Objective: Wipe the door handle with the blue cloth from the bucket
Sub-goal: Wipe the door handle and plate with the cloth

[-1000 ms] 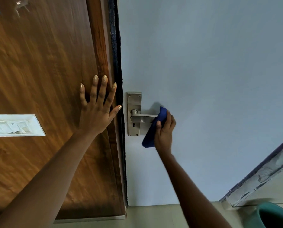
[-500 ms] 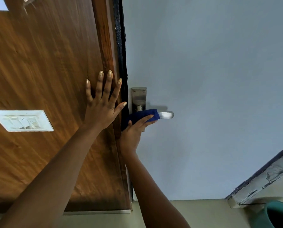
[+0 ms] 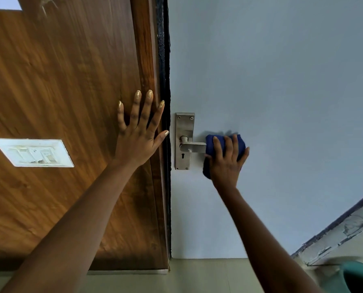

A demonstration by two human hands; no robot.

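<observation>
Dark blue cloth (image 3: 238,144), brushed silver door handle (image 3: 192,146), pale grey-blue door (image 3: 271,81), wood-grain brown panel (image 3: 60,81), possibly teal bucket (image 3: 360,278)

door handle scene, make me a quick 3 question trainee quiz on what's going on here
1. True or false: the blue cloth covers the free end of the door handle lever.
2. Which hand holds the cloth? A) left hand B) right hand C) both hands
3. Fill in: the left hand lies flat with its fingers spread on the ______ beside the door.

Key
1. True. The lever shows bare only near the backplate; its outer end is under the cloth.
2. B. The right hand is closed around the cloth on the lever.
3. Wooden panel, the one that also carries the white switch plate.
</observation>
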